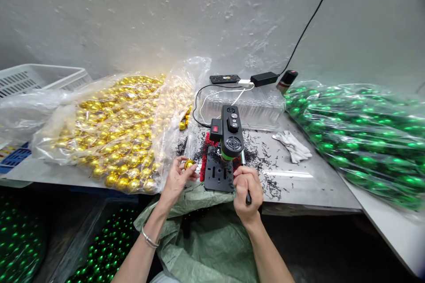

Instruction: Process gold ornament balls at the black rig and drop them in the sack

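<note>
My left hand [176, 177] pinches a shiny gold ball [189, 164] between thumb and fingers, just left of a small black bench machine [232, 130] that looks like a drill press. Closed around a black handle [248, 198] at the machine's right side is my right hand [249, 188]. The machine has a green ring under its head and a slotted black base plate [218, 172]. Red bristly material [203, 166] shows along the plate's edges. What lies under the head is mostly hidden.
A clear bag of gold balls [122, 124] lies left, a bag of green balls [361, 137] right. Black shavings [265, 159] litter the table near a white glove [292, 146]. A green sack [209, 239] hangs at the front edge. Cables run behind the machine.
</note>
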The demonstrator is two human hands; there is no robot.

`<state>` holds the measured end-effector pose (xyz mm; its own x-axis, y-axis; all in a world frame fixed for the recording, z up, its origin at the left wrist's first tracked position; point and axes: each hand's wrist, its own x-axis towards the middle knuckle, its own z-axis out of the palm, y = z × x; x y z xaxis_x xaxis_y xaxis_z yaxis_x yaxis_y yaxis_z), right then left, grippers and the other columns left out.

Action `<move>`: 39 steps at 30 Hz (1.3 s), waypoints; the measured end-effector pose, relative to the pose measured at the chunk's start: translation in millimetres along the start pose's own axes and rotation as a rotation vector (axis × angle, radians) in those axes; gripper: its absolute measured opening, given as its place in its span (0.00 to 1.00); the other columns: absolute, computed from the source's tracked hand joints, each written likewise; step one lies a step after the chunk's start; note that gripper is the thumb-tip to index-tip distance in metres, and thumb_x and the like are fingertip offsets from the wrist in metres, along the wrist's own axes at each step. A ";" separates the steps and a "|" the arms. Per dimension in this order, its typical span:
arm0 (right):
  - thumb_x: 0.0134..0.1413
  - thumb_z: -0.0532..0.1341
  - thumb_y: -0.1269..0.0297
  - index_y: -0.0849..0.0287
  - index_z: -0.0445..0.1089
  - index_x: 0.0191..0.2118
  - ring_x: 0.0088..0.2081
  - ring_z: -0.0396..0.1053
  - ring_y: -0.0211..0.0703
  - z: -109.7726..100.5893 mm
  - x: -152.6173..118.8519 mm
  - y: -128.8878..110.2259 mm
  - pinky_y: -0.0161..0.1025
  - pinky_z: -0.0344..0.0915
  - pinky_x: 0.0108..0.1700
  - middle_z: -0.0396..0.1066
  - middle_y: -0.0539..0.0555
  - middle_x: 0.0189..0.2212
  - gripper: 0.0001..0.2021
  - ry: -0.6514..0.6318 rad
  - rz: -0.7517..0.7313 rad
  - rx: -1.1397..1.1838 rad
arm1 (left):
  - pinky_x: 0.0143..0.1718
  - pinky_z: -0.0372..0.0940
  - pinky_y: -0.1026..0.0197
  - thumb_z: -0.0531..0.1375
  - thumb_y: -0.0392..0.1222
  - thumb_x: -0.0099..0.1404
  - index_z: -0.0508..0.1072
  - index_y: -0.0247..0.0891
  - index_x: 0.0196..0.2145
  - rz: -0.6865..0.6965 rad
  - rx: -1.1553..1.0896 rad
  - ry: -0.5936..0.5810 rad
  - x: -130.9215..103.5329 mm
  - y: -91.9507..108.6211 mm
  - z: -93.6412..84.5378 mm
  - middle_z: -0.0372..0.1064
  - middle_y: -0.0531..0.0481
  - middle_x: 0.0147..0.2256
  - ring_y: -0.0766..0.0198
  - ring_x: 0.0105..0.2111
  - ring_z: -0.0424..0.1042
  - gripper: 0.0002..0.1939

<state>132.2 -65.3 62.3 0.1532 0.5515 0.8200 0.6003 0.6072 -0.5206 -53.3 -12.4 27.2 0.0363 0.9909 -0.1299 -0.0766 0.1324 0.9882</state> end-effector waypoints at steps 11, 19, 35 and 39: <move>0.58 0.50 0.79 0.57 0.60 0.28 0.32 0.65 0.40 -3.2 2.9 -2.2 0.38 0.64 0.34 0.61 0.50 0.26 0.12 -0.034 -0.001 -0.010 | 0.37 0.69 0.59 0.59 0.51 0.62 0.69 0.36 0.56 0.121 0.303 -0.146 1.0 -30.1 43.2 0.74 0.44 0.42 0.60 0.37 0.73 0.27; 0.58 0.50 0.79 0.57 0.59 0.29 0.33 0.66 0.39 -3.0 2.3 -1.9 0.38 0.64 0.34 0.61 0.50 0.26 0.11 -0.038 0.002 -0.002 | 0.46 0.68 0.53 0.62 0.41 0.62 0.72 0.35 0.49 0.360 0.641 -0.137 7.9 -33.1 51.3 0.75 0.40 0.43 0.55 0.41 0.74 0.18; 0.57 0.50 0.79 0.57 0.62 0.30 0.33 0.66 0.41 -4.3 -1.2 0.4 0.39 0.65 0.34 0.64 0.52 0.28 0.10 -0.048 0.001 -0.005 | 0.39 0.69 0.57 0.67 0.48 0.56 0.76 0.38 0.42 0.248 0.601 -0.081 5.0 -27.1 38.4 0.77 0.47 0.35 0.58 0.34 0.75 0.18; 0.57 0.50 0.79 0.57 0.62 0.30 0.32 0.66 0.41 -3.3 -1.8 0.6 0.39 0.65 0.33 0.64 0.51 0.28 0.10 -0.027 0.003 -0.007 | 0.36 0.70 0.60 0.69 0.53 0.50 0.77 0.37 0.40 0.052 0.326 -0.056 -4.1 -29.4 25.9 0.78 0.49 0.32 0.60 0.31 0.75 0.23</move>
<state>134.9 -67.8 61.3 0.1338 0.5682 0.8120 0.6058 0.6015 -0.5208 -25.3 -21.0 0.8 0.0964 0.9919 -0.0828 0.2425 0.0572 0.9685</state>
